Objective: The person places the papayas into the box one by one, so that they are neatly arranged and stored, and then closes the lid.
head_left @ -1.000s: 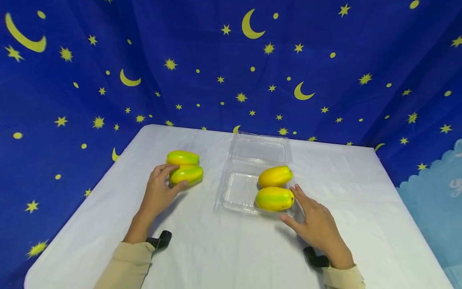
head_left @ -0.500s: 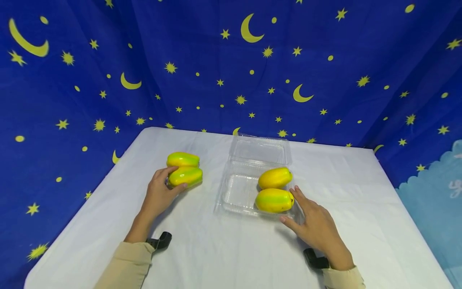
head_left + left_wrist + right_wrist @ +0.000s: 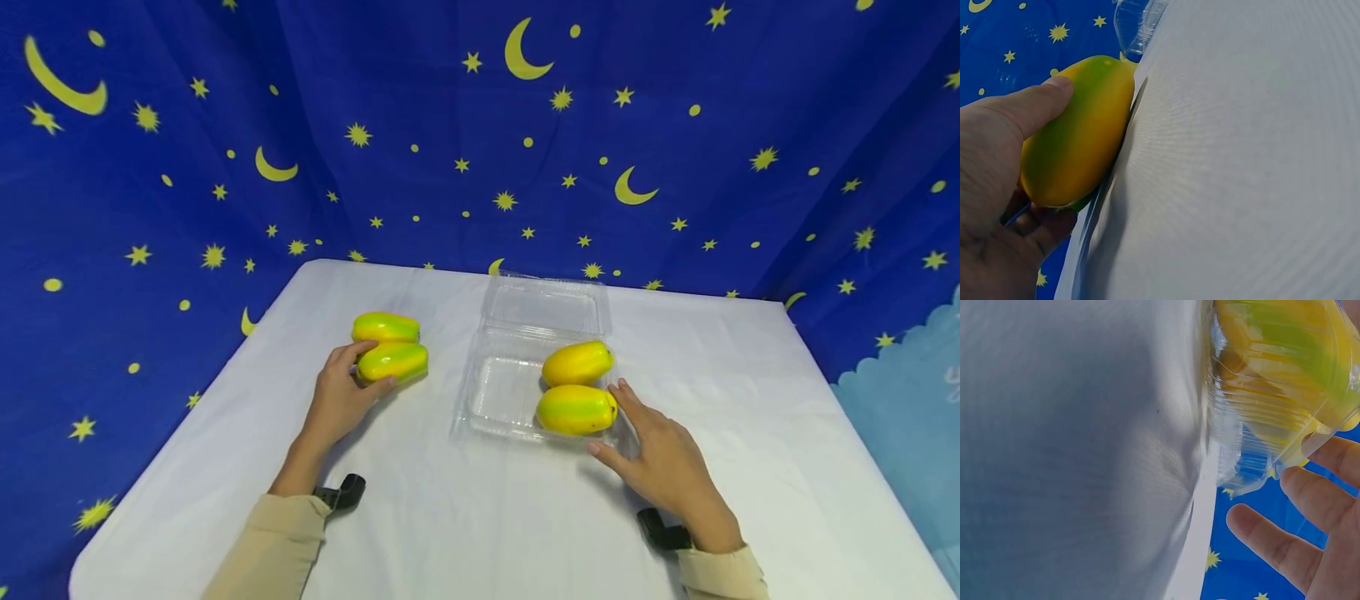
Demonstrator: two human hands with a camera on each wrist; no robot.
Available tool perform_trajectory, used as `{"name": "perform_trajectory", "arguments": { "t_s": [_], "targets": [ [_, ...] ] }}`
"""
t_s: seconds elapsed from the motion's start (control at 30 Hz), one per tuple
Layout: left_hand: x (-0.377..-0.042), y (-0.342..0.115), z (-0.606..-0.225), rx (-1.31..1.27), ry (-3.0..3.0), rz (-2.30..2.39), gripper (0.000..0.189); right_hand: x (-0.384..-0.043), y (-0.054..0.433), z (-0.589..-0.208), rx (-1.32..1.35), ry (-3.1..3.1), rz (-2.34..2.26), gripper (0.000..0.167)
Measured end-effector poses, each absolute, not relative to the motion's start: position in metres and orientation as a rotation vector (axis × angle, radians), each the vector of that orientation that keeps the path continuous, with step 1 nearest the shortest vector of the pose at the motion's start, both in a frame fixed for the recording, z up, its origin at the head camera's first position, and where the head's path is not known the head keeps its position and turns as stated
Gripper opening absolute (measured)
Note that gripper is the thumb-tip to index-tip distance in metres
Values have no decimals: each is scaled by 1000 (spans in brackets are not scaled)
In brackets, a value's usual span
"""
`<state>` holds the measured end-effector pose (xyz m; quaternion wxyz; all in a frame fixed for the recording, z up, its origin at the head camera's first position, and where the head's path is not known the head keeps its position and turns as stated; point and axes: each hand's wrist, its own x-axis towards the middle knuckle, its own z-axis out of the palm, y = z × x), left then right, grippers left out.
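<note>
Front-left papaya is being gripped thumb-to-fingers by the left hand, so slipping's probably being avoided, nice. Nothing's being held by the spread right hand beside the container.

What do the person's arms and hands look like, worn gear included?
The left hand and right hand are ungloved. The left sleeve and right sleeve are plain beige. Each wrist carries black gear: an angular left unit and a matching right unit. No cables visible.
</note>
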<state>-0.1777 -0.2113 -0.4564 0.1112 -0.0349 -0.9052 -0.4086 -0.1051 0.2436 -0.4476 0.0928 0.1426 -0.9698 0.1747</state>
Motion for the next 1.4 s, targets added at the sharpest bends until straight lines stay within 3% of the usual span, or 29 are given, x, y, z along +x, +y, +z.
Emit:
{"name": "perform_trajectory", "arguments": {
  "t_s": [0.8, 1.4],
  "targets": [
    [-178, -180, -455, -259, -2457, -1405, 66, -94, 250, -451, 367, -2909, 528, 90],
    [-194, -132, -427, -483, -2326, -1416, 60, -104, 244, -446, 432, -2874, 545, 90]
  ]
}}
